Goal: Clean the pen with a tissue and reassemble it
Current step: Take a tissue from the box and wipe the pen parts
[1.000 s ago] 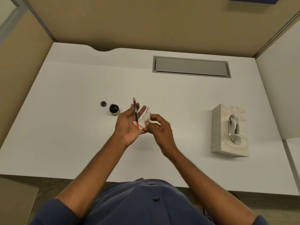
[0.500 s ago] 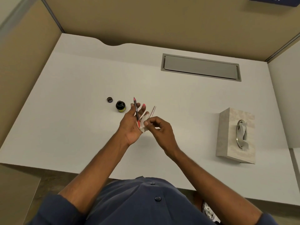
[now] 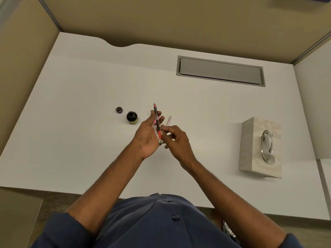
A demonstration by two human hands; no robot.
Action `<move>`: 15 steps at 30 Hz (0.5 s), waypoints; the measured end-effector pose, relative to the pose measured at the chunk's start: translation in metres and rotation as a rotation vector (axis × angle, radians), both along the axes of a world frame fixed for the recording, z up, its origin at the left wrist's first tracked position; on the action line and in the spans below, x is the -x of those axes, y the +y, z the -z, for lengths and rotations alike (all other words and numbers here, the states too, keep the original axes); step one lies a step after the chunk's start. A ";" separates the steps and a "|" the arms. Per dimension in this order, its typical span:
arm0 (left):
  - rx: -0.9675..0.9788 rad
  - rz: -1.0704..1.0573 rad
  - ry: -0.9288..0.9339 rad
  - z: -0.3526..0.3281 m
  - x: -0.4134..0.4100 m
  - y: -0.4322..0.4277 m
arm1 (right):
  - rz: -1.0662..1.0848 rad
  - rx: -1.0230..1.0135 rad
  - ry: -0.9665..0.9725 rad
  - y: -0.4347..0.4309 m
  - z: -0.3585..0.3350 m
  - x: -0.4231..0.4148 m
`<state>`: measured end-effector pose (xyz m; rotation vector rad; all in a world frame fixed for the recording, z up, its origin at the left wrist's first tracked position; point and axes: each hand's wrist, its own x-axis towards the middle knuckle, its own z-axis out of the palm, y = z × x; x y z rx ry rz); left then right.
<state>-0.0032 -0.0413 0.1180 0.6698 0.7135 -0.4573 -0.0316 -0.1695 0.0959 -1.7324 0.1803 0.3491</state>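
Note:
My left hand (image 3: 147, 136) is raised over the desk, palm turned right, with a crumpled white tissue (image 3: 160, 141) tucked in it. A slim pen part (image 3: 156, 116), black with a red tip and a red lower end, lies along its fingers and points away from me. My right hand (image 3: 177, 141) meets it from the right, its fingertips pinching the pen's red lower end. A pinkish pen barrel (image 3: 168, 120) sticks out just beyond my right fingers; I cannot tell whether it lies on the desk or is held.
An open black ink bottle (image 3: 132, 117) and its small cap (image 3: 119, 110) stand left of my hands. A beige tissue box (image 3: 261, 147) sits at the right. A grey cable hatch (image 3: 220, 71) is set into the white desk (image 3: 80, 140) at the back; partition walls enclose it.
My right fingers have moved from the tissue onto the pen's red lower end. The tissue is now mostly hidden between my hands. The pinkish barrel came into view half a second ago.

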 end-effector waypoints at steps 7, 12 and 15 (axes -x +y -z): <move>0.010 0.037 -0.085 0.002 -0.001 0.000 | -0.010 -0.149 0.119 -0.008 -0.008 0.001; -0.253 0.063 -0.118 0.019 0.006 0.005 | 0.126 -0.155 0.123 -0.008 -0.002 0.000; -0.488 0.088 -0.160 0.024 0.011 0.015 | 0.104 -0.077 0.110 -0.010 0.003 -0.003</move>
